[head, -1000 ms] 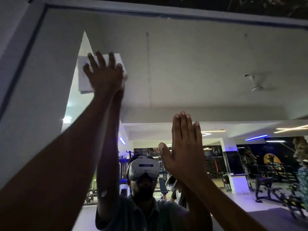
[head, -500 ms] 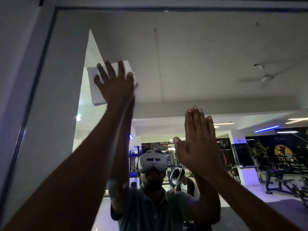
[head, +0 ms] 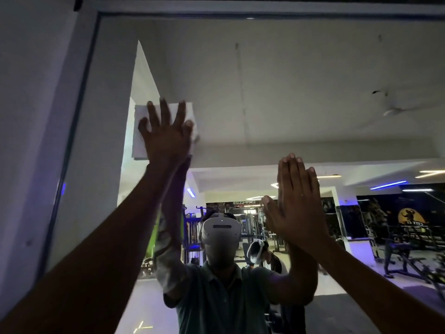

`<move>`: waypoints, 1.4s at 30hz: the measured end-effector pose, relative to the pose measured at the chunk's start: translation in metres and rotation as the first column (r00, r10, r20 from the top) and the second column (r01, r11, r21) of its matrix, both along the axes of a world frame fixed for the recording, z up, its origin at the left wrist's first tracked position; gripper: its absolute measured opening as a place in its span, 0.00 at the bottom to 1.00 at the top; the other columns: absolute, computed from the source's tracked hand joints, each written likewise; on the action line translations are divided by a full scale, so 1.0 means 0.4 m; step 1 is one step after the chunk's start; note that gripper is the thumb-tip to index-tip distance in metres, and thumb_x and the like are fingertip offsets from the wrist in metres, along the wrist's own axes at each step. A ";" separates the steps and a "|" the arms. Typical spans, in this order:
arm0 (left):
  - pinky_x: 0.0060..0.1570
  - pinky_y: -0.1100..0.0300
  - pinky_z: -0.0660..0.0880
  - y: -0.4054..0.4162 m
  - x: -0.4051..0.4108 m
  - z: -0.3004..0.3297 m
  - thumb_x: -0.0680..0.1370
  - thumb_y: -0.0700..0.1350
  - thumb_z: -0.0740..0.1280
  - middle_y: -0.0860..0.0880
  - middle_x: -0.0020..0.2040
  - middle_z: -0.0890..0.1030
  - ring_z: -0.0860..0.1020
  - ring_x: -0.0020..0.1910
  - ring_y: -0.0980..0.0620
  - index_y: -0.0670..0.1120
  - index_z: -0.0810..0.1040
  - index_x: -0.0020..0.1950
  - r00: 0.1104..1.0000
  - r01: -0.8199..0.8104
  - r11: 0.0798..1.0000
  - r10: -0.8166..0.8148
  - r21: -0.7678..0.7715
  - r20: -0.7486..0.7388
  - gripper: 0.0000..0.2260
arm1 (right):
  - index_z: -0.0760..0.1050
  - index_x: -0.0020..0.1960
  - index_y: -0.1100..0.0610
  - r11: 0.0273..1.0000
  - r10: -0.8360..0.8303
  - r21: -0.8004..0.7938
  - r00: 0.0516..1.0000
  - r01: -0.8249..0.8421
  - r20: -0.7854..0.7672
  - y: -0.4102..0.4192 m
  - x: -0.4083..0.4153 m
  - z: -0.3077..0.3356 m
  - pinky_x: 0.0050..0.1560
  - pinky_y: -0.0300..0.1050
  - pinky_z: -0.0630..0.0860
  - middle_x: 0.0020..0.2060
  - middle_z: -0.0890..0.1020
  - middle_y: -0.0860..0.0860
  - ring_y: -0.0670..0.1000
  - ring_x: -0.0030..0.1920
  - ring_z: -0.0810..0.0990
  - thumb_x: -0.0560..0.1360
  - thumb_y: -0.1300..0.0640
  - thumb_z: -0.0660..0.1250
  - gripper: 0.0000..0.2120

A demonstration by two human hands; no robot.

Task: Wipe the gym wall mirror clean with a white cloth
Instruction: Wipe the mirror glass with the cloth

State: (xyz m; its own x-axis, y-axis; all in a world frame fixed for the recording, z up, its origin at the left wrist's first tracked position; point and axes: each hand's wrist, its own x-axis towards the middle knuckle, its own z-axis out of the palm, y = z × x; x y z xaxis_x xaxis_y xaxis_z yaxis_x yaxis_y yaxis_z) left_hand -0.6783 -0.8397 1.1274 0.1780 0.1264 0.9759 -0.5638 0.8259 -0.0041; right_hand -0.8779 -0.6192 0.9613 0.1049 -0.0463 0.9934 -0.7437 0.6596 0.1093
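The wall mirror (head: 277, 75) fills most of the view, its dark frame running along the top and the left side. My left hand (head: 166, 136) presses a folded white cloth (head: 140, 138) flat against the upper left of the glass, fingers spread and straight. My right hand (head: 296, 208) lies flat on the glass lower and to the right, fingers together and pointing up, holding nothing. Both arms and the person's front are mirrored in the glass.
A plain wall (head: 31, 116) borders the mirror on the left. The reflection shows a ceiling fan (head: 392, 110), gym machines (head: 404, 259), strip lights and a second person (head: 262, 255) behind.
My left hand has slid the cloth down the glass and a little right. My right hand has stayed flat on the mirror. The view has tilted, bringing the top frame lower.
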 end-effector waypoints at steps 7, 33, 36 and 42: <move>0.77 0.35 0.59 0.285 -0.220 -0.160 0.85 0.54 0.51 0.39 0.83 0.62 0.58 0.82 0.32 0.52 0.67 0.82 0.920 0.152 0.900 0.021 -0.407 0.391 0.25 | 0.51 0.85 0.64 0.999 0.032 0.000 0.999 -0.032 -0.030 0.013 0.005 -0.002 0.84 0.65 0.50 0.86 0.51 0.61 0.59 0.86 0.48 0.83 0.36 0.50 0.41; 0.74 0.36 0.60 0.008 0.021 -0.204 0.87 0.59 0.47 0.41 0.85 0.58 0.57 0.83 0.35 0.55 0.58 0.85 0.999 -0.037 0.994 0.039 0.100 -0.020 0.26 | 0.45 0.86 0.63 1.000 -0.018 0.009 1.000 0.018 -0.009 0.012 0.001 -0.001 0.84 0.64 0.47 0.86 0.46 0.61 0.60 0.86 0.44 0.81 0.31 0.54 0.48; 0.76 0.33 0.59 0.140 -0.088 -0.271 0.86 0.58 0.49 0.40 0.84 0.59 0.56 0.83 0.32 0.53 0.59 0.85 0.996 -0.010 1.000 0.010 0.002 0.087 0.27 | 0.45 0.86 0.63 1.000 -0.024 0.018 1.000 0.024 -0.007 0.009 0.005 -0.003 0.84 0.64 0.47 0.86 0.45 0.61 0.60 0.86 0.43 0.81 0.30 0.52 0.48; 0.76 0.39 0.59 0.054 -0.020 -0.283 0.87 0.61 0.45 0.42 0.85 0.59 0.56 0.84 0.38 0.54 0.58 0.85 0.906 -0.023 0.941 0.163 -0.338 0.391 0.27 | 0.47 0.86 0.64 0.999 0.002 0.033 1.000 -0.002 -0.018 0.022 0.007 -0.002 0.84 0.64 0.46 0.86 0.48 0.62 0.61 0.86 0.46 0.81 0.32 0.54 0.47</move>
